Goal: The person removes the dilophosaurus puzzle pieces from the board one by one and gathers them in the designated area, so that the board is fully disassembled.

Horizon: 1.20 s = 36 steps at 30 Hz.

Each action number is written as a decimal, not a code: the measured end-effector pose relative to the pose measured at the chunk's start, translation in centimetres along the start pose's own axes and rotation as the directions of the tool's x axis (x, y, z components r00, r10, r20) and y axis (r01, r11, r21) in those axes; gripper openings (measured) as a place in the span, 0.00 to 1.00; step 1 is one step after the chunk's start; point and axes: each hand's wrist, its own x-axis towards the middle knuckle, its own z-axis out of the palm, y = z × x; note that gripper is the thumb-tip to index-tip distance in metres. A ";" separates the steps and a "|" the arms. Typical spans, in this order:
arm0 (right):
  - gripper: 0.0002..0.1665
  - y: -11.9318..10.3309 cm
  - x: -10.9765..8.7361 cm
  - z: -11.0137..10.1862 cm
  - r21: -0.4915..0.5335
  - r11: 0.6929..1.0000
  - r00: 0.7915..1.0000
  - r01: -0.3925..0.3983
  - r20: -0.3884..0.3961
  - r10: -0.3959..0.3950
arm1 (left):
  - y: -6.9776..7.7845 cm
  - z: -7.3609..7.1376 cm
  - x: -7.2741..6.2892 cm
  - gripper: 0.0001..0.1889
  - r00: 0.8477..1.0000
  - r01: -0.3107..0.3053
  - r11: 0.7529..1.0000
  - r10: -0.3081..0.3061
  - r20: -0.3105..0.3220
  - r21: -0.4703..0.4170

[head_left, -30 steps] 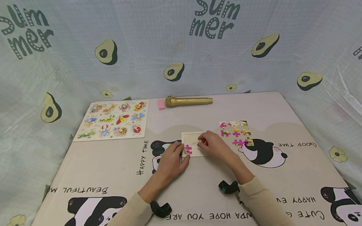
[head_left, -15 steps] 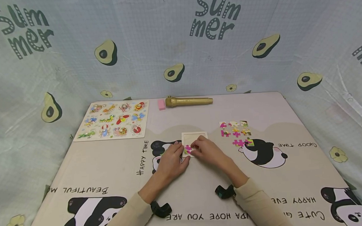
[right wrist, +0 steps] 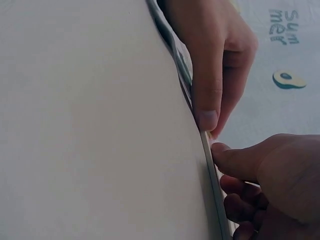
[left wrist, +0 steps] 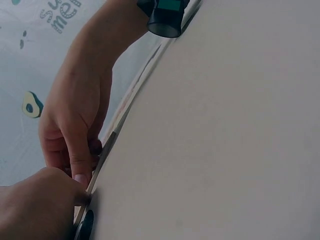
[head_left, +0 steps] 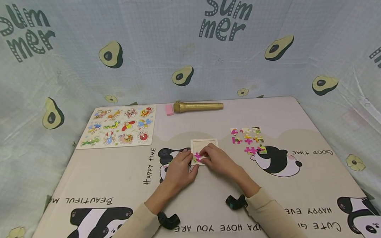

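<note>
A small pale puzzle tray [head_left: 214, 142] lies flat at the middle of the table, with one pink-and-green jigsaw piece [head_left: 196, 157] in its near left corner. My left hand [head_left: 179, 170] holds the tray's left side, its thumb at the near edge. Over the tray, my right hand [head_left: 220, 161] has its thumb and index fingertips at the right side of that piece, pinching it; the contact is partly hidden. In the right wrist view, the right hand's [right wrist: 280, 180] other fingers curl beside the tray edge. Both wrist views show the tray almost edge-on.
Several loose jigsaw pieces [head_left: 248, 141] lie in rows right of the tray. A peg puzzle board [head_left: 122, 143] with insect pictures is at the far left. A pink block [head_left: 169, 110] and a gold microphone [head_left: 199, 107] lie along the back. Fabric surrounds the table.
My right hand has moved left and nearer across the tray to the jigsaw piece, then stayed there over the last half second. The left hand keeps its place at the tray.
</note>
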 end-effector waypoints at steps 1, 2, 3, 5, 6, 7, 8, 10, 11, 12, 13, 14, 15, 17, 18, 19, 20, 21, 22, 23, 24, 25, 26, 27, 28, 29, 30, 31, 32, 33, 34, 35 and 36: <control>0.12 0.0 0.0 0.0 0.007 1.000 1.000 0.002 -0.002 -0.002 | 0.0 0.0 0.0 0.20 1.000 -0.002 1.000 0.002 -0.005 -0.001; 0.11 0.0 0.0 0.0 0.015 1.000 1.000 0.004 -0.005 -0.004 | 0.0 0.0 0.0 0.20 1.000 -0.005 1.000 0.005 -0.010 -0.002; 0.11 0.1 0.0 0.0 0.022 1.000 1.000 0.006 -0.006 -0.006 | 0.0 0.0 0.0 0.20 1.000 -0.006 1.000 0.006 -0.013 -0.005; 0.11 0.1 0.0 0.0 0.041 0.999 1.000 0.002 -0.007 -0.002 | 0.0 0.1 0.0 0.19 1.000 -0.009 1.000 0.009 -0.020 -0.011; 0.11 0.2 0.0 0.0 0.054 0.999 1.000 -0.002 -0.008 0.003 | 0.0 0.1 0.0 0.19 1.000 -0.009 1.000 0.009 -0.021 -0.013; 0.10 0.2 0.0 0.0 0.070 0.998 1.000 -0.008 -0.010 0.009 | 0.0 0.1 0.0 0.19 1.000 -0.007 1.000 0.007 -0.020 -0.016; 0.09 0.3 0.0 0.0 0.088 0.996 1.000 -0.017 -0.011 0.018 | 0.0 0.1 0.0 0.19 1.000 -0.005 1.000 0.004 -0.019 -0.021; 0.08 0.3 0.1 0.1 0.126 0.991 0.999 -0.036 -0.015 0.038 | 0.0 0.0 -0.1 0.20 1.000 0.004 1.000 -0.004 -0.011 -0.027; 0.07 0.4 0.1 0.1 0.145 0.988 0.999 -0.046 -0.018 0.049 | 0.0 0.0 -0.1 0.21 1.000 0.008 1.000 -0.008 -0.007 -0.031; 0.06 0.4 0.2 0.2 0.159 0.986 0.998 -0.050 -0.022 0.055 | 0.0 0.0 -0.1 0.21 1.000 0.012 0.999 -0.012 -0.003 -0.035; 0.06 0.5 0.2 0.2 0.171 0.984 0.998 -0.055 -0.027 0.061 | 0.0 -0.1 -0.1 0.21 1.000 0.015 0.999 -0.015 0.001 -0.040; 0.05 0.5 0.2 0.2 0.182 0.982 0.997 -0.058 -0.032 0.064 | 0.0 -0.1 -0.1 0.21 1.000 0.018 0.999 -0.018 0.002 -0.044; 0.04 0.5 0.2 0.2 0.193 0.980 0.997 -0.056 -0.037 0.065 | 0.0 -0.1 -0.1 0.21 1.000 0.019 0.999 -0.019 0.004 -0.045; 0.04 0.6 0.2 0.2 0.211 0.976 0.997 -0.047 -0.051 0.059 | 0.0 -0.1 -0.1 0.21 1.000 0.019 0.999 -0.019 0.003 -0.048; 0.04 0.6 0.3 0.2 0.219 0.975 0.997 -0.042 -0.058 0.056 | 0.0 -0.1 -0.1 0.22 1.000 0.020 0.998 -0.020 0.005 -0.051; 0.04 0.7 0.3 0.2 0.227 0.973 0.996 -0.040 -0.065 0.056 | 0.0 -0.1 0.0 0.22 1.000 0.021 0.998 -0.020 0.005 -0.053; 0.03 0.7 0.3 0.1 0.236 0.971 0.996 -0.039 -0.070 0.057 | 0.0 -0.1 0.0 0.21 1.000 0.022 0.998 -0.022 0.006 -0.052; 0.03 0.8 0.3 0.1 0.244 0.969 0.995 -0.039 -0.075 0.059 | 0.1 -0.1 0.0 0.22 1.000 0.023 0.998 -0.023 0.008 -0.053; 0.04 0.8 0.3 0.0 0.249 0.968 0.995 -0.040 -0.079 0.062 | 0.1 -0.2 0.0 0.22 1.000 0.024 0.998 -0.024 0.007 -0.050; 0.04 0.9 0.3 -0.1 0.256 0.966 0.994 -0.043 -0.082 0.066 | 0.1 -0.2 0.0 0.22 1.000 0.027 0.998 -0.026 0.009 -0.050; 0.04 0.9 0.3 -0.2 0.261 0.964 0.994 -0.050 -0.084 0.074 | 0.1 -0.2 0.0 0.22 0.999 0.030 0.998 -0.030 0.013 -0.053; 0.04 1.0 0.2 -0.3 0.265 0.963 0.993 -0.054 -0.087 0.080 | 0.1 -0.3 0.0 0.22 0.999 0.032 0.998 -0.031 0.014 -0.051; 0.04 1.0 0.2 -0.5 0.269 0.961 0.992 -0.058 -0.089 0.085 | 0.1 -0.3 0.0 0.22 0.999 0.034 0.998 -0.034 0.017 -0.047; 0.04 1.1 0.2 -0.6 0.267 0.962 0.992 -0.063 -0.091 0.090 | 0.1 -0.3 0.0 0.22 0.999 0.036 0.998 -0.035 0.021 -0.045; 0.04 1.2 0.2 -0.8 0.262 0.963 0.991 -0.065 -0.093 0.092 | 0.1 -0.3 0.0 0.22 0.999 0.037 0.998 -0.036 0.022 -0.042; 0.04 1.3 0.2 -1.0 0.259 0.963 0.991 -0.074 -0.093 0.101 | 0.1 -0.3 0.0 0.23 0.999 0.040 0.998 -0.039 0.027 -0.042; 0.04 1.4 0.2 -1.3 0.255 0.963 0.990 -0.085 -0.091 0.111 | 0.1 -0.3 0.0 0.23 0.999 0.043 0.998 -0.041 0.031 -0.040; 0.05 1.5 0.2 -1.6 0.252 0.963 0.988 -0.096 -0.090 0.122 | 0.1 -0.3 0.0 0.23 0.999 0.044 0.998 -0.043 0.033 -0.038; 0.05 1.6 0.2 -1.8 0.250 0.962 0.987 -0.107 -0.087 0.133 | 0.1 -0.3 0.0 0.23 0.998 0.046 0.998 -0.045 0.036 -0.037; 0.06 1.8 0.2 -2.1 0.248 0.962 0.986 -0.118 -0.084 0.143 | 0.1 -0.3 0.0 0.23 0.998 0.047 0.998 -0.046 0.038 -0.037; 0.06 2.0 0.1 -2.5 0.250 0.960 0.985 -0.128 -0.083 0.153 | 0.1 -0.3 -0.1 0.23 0.998 0.046 0.998 -0.045 0.039 -0.034; 0.06 2.2 0.1 -2.8 0.249 0.958 0.982 -0.142 -0.083 0.168 | 0.1 -0.3 -0.1 0.23 0.998 0.048 0.998 -0.047 0.042 -0.034; 0.07 2.4 0.1 -3.1 0.247 0.957 0.980 -0.152 -0.084 0.178 | 0.1 -0.3 -0.1 0.23 0.998 0.049 0.998 -0.047 0.045 -0.035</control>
